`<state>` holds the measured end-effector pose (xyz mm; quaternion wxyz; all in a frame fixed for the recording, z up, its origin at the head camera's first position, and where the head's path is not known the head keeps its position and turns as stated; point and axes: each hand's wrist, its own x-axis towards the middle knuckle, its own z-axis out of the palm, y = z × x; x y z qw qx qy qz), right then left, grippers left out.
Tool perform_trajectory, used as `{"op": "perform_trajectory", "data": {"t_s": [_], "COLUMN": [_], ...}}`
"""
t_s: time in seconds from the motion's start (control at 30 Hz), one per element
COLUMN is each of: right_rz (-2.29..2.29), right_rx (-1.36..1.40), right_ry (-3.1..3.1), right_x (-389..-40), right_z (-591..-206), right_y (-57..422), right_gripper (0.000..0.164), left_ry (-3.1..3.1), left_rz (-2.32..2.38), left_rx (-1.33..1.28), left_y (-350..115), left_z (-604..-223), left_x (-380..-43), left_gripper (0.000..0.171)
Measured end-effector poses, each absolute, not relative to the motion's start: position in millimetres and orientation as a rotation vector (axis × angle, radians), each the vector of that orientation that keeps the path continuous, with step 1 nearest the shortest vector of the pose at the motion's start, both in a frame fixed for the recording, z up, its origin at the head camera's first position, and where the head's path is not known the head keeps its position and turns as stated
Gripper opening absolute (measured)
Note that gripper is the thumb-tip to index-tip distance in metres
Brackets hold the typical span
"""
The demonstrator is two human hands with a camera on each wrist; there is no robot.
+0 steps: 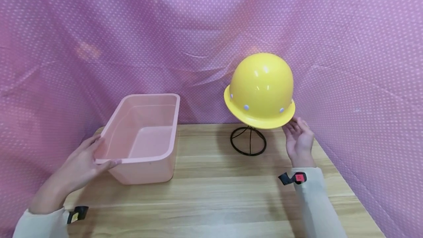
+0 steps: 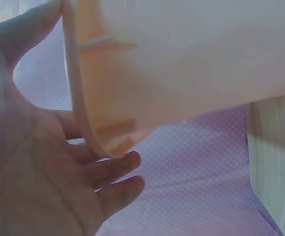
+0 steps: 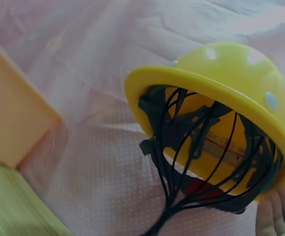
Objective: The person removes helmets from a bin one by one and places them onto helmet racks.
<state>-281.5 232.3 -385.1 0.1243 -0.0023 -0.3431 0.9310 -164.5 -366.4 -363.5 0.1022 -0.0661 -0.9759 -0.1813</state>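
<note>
In the head view my left hand (image 1: pixel 78 164) spreads around the near left corner of a pink plastic bin (image 1: pixel 142 172). Its thumb lies along the near rim, and its other fingers reach the left side; the left wrist view shows them at the rim (image 2: pixel 80 110). A yellow hard hat (image 1: pixel 262 87) sits on a black wire stand (image 1: pixel 250 140), slightly tilted. My right hand (image 1: pixel 300 140) is at the right edge of the brim, fingers extended up beside it. From below, the right wrist view shows the hat's dark inner straps (image 3: pixel 181 130) and the stand's wires inside it.
A wood-grain table (image 1: pixel 211 201) bears the bin on the left and the stand on the right. Pink dotted cloth (image 1: pixel 198 39) hangs behind and along both sides, close to the table's edges. The inside of the bin shows only its bare floor.
</note>
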Motion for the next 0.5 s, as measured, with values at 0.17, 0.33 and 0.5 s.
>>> {"op": "perform_trajectory", "data": {"t_s": [0.17, 0.33, 0.5], "right_rz": [2.383, 2.066, 1.837], "right_rx": [-0.023, 0.05, 0.164], "right_ry": [-1.205, -1.456, -1.714], "right_x": [-273.7, -264.9, -255.2], "right_z": [-374.0, -362.0, -348.2], "right_y": [231.8, 229.0, 227.2], "right_gripper": [0.015, 0.031, 0.052], "left_ry": [-2.758, -2.597, -2.462], "left_rz": [-0.474, -0.355, -0.287], "left_rx": [-0.265, -0.436, -0.663], "left_y": [-352.2, -321.5, -289.7], "left_z": [-356.8, -341.7, -330.6], "left_x": [-163.4, -165.5, -172.8], "left_gripper": [0.078, 0.062, 0.062]}}
